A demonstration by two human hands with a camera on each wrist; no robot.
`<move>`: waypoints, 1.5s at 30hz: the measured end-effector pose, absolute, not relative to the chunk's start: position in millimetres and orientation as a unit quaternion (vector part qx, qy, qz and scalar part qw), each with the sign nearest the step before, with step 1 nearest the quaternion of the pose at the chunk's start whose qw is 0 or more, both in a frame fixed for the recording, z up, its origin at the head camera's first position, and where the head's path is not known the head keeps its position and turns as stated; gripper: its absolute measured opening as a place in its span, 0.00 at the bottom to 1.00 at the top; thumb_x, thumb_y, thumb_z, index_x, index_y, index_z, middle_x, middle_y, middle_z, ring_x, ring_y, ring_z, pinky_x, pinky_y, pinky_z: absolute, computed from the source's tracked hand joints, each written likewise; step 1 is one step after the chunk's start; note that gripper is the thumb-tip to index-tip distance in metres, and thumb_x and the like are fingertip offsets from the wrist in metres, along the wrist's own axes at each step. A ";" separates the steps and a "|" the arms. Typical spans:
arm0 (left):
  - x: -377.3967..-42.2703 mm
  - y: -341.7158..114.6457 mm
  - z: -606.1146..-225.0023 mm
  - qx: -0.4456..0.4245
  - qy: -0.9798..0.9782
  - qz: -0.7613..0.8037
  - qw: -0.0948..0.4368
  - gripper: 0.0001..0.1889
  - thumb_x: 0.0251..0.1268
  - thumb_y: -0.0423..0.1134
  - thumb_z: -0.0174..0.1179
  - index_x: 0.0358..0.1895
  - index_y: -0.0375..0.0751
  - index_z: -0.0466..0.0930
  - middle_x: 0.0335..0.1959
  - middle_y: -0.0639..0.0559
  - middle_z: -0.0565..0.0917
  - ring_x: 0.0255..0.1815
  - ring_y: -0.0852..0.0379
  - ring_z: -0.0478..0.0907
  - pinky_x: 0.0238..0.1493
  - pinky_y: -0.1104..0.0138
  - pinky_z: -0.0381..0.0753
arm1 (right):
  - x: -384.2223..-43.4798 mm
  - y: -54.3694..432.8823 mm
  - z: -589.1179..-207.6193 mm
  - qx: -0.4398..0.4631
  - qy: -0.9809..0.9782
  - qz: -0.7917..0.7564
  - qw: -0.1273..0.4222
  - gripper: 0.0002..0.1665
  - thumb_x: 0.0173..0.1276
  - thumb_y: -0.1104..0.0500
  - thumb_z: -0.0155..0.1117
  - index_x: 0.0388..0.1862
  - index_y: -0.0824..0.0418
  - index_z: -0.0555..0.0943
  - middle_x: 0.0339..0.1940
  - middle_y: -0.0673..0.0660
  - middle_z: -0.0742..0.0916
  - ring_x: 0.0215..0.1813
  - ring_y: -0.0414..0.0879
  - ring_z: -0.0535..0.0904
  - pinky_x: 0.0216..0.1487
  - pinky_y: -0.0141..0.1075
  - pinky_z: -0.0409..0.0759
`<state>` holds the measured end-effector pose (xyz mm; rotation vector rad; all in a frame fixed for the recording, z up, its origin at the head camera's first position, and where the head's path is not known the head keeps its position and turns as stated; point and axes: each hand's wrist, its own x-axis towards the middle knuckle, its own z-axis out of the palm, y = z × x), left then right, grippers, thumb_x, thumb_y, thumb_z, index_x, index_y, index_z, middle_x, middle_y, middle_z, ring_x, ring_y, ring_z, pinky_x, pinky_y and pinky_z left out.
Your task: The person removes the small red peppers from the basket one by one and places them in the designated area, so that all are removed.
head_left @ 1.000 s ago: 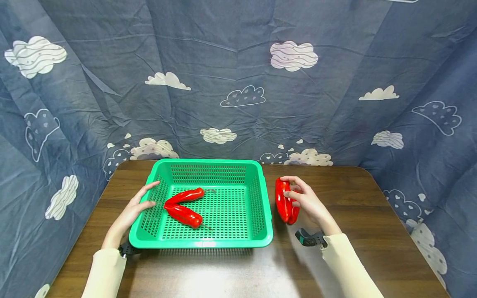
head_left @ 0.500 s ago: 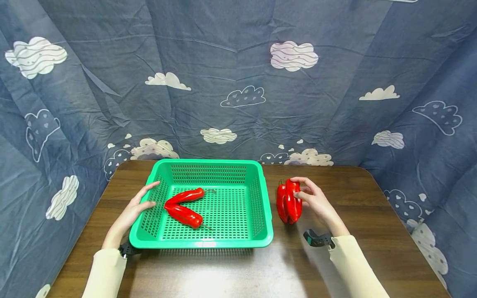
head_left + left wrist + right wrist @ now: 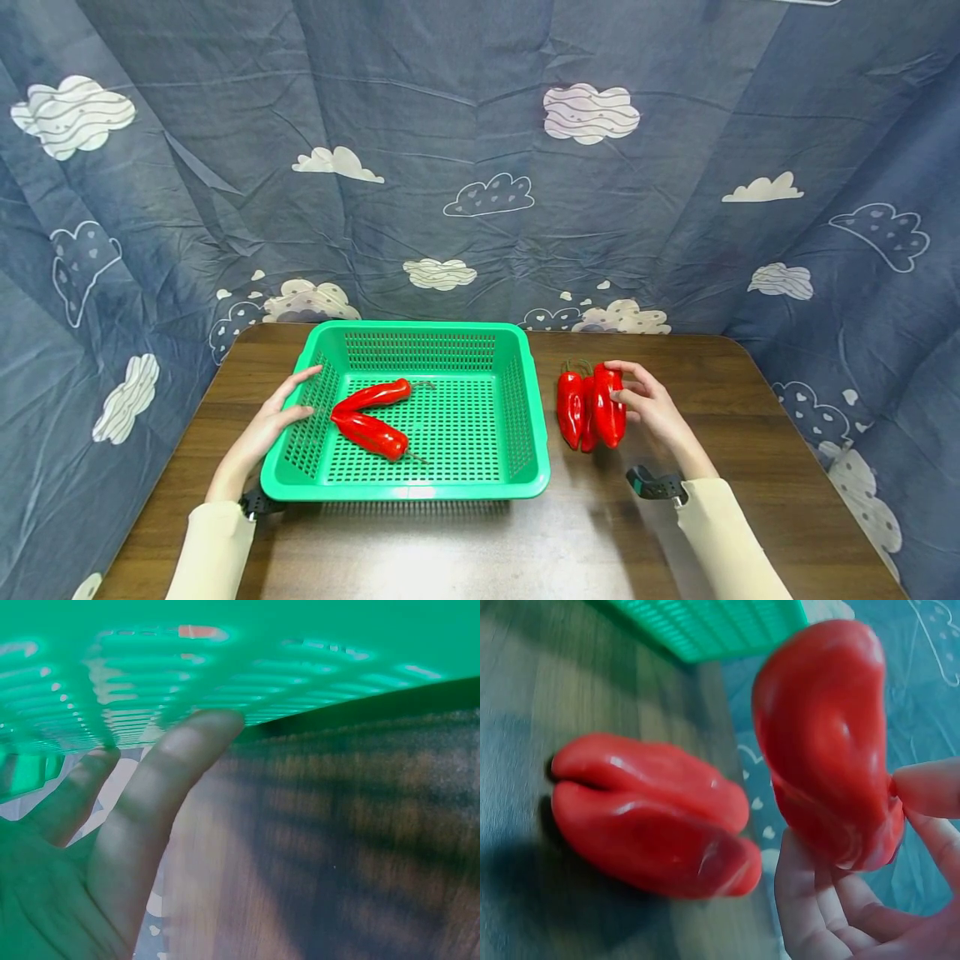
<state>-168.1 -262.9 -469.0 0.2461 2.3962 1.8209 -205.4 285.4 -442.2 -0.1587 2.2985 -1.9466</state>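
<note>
Two red peppers (image 3: 371, 435) lie in the green basket (image 3: 420, 492), tips together at left, thin stems pointing right; two more peppers (image 3: 571, 408) lie side by side on the surface (image 3: 712, 400), right of the basket. Just beside that pair, the held pepper (image 3: 608, 404) is pinched in the right hand (image 3: 658, 408), thumb opposing fingers toward its far half, hand closed only to the pepper's width. Clearance beneath it cannot be judged. Left hand (image 3: 262, 425) has fingers extended and parted at the basket's left side, wrapped round nothing; whether it presses there cannot be told. Handling estimate: light, glossy smooth skin, probably slippery; fairly firm, perhaps with slight give, so moderate pressure should suffice and a hard squeeze may dent it. Best hold: across the broad shoulder, thumb against fingers; the tapering tip likely slips, and visible stems look too thin to trust.
</note>
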 end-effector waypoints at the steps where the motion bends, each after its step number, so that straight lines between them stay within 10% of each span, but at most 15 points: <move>1: -168.1 -262.9 -469.1 0.081 0.792 0.602 0.061 0.33 0.65 0.30 0.50 0.74 0.38 0.53 0.76 0.39 0.45 0.73 0.36 0.40 0.62 0.37 0.48 | -205.6 287.2 -443.4 -0.051 0.759 -0.647 0.062 0.26 0.68 0.71 0.51 0.64 0.69 0.64 0.44 0.59 0.79 0.40 0.41 0.79 0.35 0.39 0.82; 32: -168.2 -263.6 -470.5 0.086 0.793 0.600 0.063 0.32 0.67 0.30 0.49 0.74 0.39 0.53 0.76 0.38 0.44 0.72 0.37 0.41 0.62 0.39 0.51 | -211.7 321.0 -474.0 0.009 0.785 -0.618 0.051 0.27 0.71 0.68 0.47 0.68 0.69 0.59 0.58 0.73 0.69 0.41 0.38 0.76 0.39 0.35 0.80; 39: -168.7 -263.7 -470.9 0.075 0.796 0.596 0.074 0.32 0.68 0.31 0.48 0.74 0.41 0.52 0.76 0.39 0.44 0.70 0.38 0.49 0.56 0.49 0.65 | -214.0 323.1 -481.7 0.013 0.799 -0.600 0.049 0.28 0.70 0.67 0.48 0.68 0.70 0.60 0.59 0.76 0.69 0.41 0.37 0.76 0.38 0.35 0.80; 45: -167.7 -262.4 -468.7 0.079 0.793 0.600 0.064 0.32 0.66 0.30 0.49 0.74 0.39 0.53 0.76 0.39 0.45 0.72 0.37 0.43 0.62 0.40 0.52 | -217.0 322.7 -487.5 0.011 0.802 -0.595 0.059 0.28 0.70 0.68 0.49 0.69 0.69 0.61 0.60 0.75 0.69 0.43 0.40 0.75 0.38 0.36 0.79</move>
